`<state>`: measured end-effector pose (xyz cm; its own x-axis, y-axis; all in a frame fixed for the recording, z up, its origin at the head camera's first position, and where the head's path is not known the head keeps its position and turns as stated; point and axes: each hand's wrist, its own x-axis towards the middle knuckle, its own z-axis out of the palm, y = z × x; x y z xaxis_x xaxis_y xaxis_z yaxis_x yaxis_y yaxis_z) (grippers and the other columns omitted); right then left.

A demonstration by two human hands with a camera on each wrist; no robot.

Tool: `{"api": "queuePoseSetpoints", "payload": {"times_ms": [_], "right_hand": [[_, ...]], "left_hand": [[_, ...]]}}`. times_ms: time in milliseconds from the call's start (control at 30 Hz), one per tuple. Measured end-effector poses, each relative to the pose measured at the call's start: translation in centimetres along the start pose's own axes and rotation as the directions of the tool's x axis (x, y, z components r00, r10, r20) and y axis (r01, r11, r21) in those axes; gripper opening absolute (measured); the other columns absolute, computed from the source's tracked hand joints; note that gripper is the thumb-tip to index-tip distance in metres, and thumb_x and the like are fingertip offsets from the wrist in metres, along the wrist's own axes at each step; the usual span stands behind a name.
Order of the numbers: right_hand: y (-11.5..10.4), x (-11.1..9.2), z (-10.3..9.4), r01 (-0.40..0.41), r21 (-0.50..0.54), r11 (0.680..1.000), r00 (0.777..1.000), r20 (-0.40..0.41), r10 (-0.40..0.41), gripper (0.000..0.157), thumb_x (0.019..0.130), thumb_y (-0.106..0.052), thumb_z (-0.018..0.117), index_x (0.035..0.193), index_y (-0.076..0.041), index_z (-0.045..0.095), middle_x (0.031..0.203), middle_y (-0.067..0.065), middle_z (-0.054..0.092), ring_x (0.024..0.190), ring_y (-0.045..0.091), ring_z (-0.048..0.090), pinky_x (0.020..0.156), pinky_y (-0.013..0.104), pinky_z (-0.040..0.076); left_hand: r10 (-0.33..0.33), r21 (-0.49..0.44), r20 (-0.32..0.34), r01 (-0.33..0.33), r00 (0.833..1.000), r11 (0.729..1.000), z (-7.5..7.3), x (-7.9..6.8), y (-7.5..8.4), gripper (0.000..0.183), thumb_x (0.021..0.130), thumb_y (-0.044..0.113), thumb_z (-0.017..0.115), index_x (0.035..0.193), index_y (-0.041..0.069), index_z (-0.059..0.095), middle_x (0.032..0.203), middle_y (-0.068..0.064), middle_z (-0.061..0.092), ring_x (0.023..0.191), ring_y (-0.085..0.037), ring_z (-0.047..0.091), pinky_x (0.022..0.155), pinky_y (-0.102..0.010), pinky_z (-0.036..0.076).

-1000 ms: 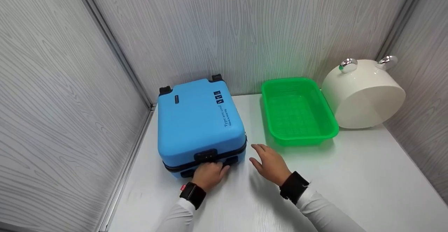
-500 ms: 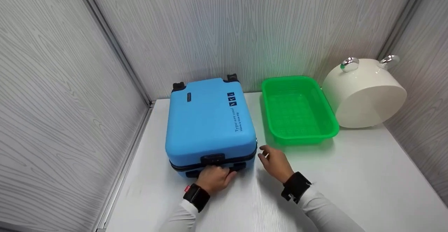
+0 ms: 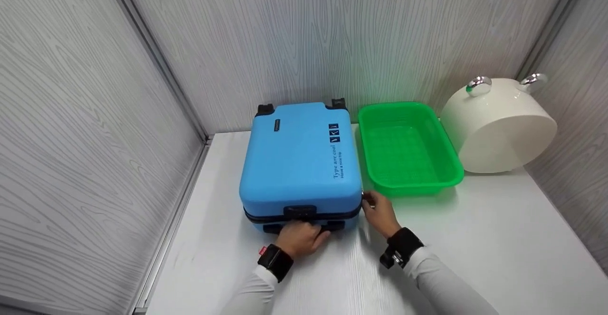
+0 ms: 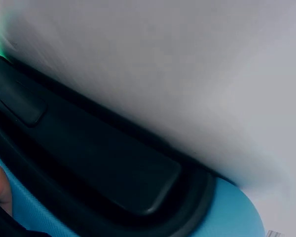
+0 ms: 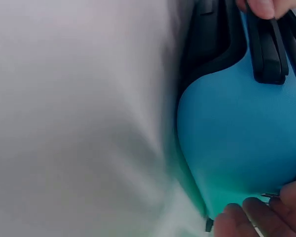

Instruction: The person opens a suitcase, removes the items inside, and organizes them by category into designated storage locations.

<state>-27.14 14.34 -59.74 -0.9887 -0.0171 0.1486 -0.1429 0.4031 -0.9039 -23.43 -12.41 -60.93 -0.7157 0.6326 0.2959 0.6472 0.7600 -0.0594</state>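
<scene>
Suitcase [image 3: 299,158] flat on the table [image 3: 503,239]
Left hand [image 3: 299,239] grips its handle [image 5: 267,54], likely the surest hold; right hand [image 3: 382,216] seems to pinch the zipper pull [image 5: 270,195]. The case looks stiff, slick.

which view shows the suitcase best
The head view: it shows the suitcase with its whole top, lettering and two wheels. The left wrist view has only a black panel and some blue shell, close up; the right wrist view, part of the shell and handle.
</scene>
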Motion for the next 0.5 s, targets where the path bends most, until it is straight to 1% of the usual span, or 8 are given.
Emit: {"api": "queuePoseSetpoints", "payload": {"times_ms": [67,133,200,267,367,433,500], "right_hand": [[0.2,0.2,-0.1,-0.009,0.016,1.000,1.000,-0.009,0.009,0.023,0.102,0.008,0.060,0.123,0.010,0.070,0.114,0.025,0.076,0.106,0.038,0.073,0.096,0.047,0.060],[0.4,0.3,-0.1,-0.006,0.026,1.000,1.000,-0.015,0.006,0.022,0.102,0.008,0.061,0.122,0.010,0.070,0.110,0.024,0.076,0.100,0.031,0.072,0.089,0.038,0.059],[0.5,0.4,-0.1,0.006,0.033,0.999,1.000,-0.019,-0.006,0.020,0.102,0.008,0.062,0.120,0.011,0.070,0.105,0.022,0.076,0.093,0.024,0.070,0.082,0.029,0.056],[0.6,0.5,-0.1,0.031,0.040,0.999,0.999,-0.022,-0.030,0.018,0.103,0.008,0.061,0.119,0.012,0.070,0.100,0.021,0.075,0.087,0.018,0.068,0.075,0.024,0.054],[0.7,0.5,0.0,0.059,0.024,0.998,0.998,-0.020,-0.059,0.017,0.104,0.008,0.059,0.117,0.011,0.070,0.095,0.018,0.073,0.083,0.015,0.065,0.071,0.021,0.052],[0.6,0.5,0.0,0.070,0.011,0.998,0.997,-0.016,-0.070,0.017,0.105,0.007,0.059,0.117,0.011,0.071,0.096,0.018,0.074,0.085,0.020,0.067,0.072,0.022,0.052],[0.6,0.5,0.0,0.073,0.003,0.997,0.997,-0.010,-0.073,0.018,0.105,0.006,0.059,0.118,0.011,0.071,0.099,0.020,0.075,0.089,0.027,0.070,0.074,0.025,0.054]], "left_hand": [[0.004,-0.001,-0.003,-0.004,1.000,1.000,0.1,0.1,0.2,0.050,0.112,0.046,0.056,0.071,0.018,0.055,0.057,0.008,0.044,0.047,-0.010,0.047,0.045,-0.029,0.037],[0.004,-0.002,-0.007,-0.004,1.000,1.000,0.0,0.1,0.3,0.048,0.112,0.044,0.058,0.072,0.017,0.057,0.057,0.007,0.049,0.048,-0.011,0.052,0.046,-0.031,0.042],[0.001,-0.010,-0.014,-0.001,1.000,1.000,0.0,0.1,0.4,0.046,0.111,0.042,0.061,0.073,0.016,0.059,0.057,0.005,0.052,0.049,-0.013,0.056,0.046,-0.033,0.044],[-0.005,-0.009,-0.029,0.004,1.000,1.000,-0.2,0.0,0.5,0.045,0.109,0.042,0.063,0.072,0.016,0.059,0.057,0.005,0.052,0.049,-0.013,0.056,0.047,-0.034,0.046],[-0.012,0.020,-0.071,0.013,0.997,1.000,-0.4,-0.3,0.5,0.047,0.108,0.044,0.065,0.070,0.017,0.058,0.056,0.006,0.050,0.050,-0.012,0.057,0.048,-0.033,0.047],[-0.019,0.042,-0.102,0.024,0.995,0.999,-0.6,-0.5,0.4,0.049,0.108,0.046,0.065,0.069,0.018,0.056,0.056,0.006,0.049,0.051,-0.013,0.058,0.048,-0.034,0.048],[-0.037,0.051,-0.124,0.043,0.992,0.998,-0.7,-0.9,0.1,0.051,0.107,0.047,0.067,0.067,0.019,0.054,0.055,0.007,0.043,0.049,-0.011,0.053,0.047,-0.032,0.044]]}}
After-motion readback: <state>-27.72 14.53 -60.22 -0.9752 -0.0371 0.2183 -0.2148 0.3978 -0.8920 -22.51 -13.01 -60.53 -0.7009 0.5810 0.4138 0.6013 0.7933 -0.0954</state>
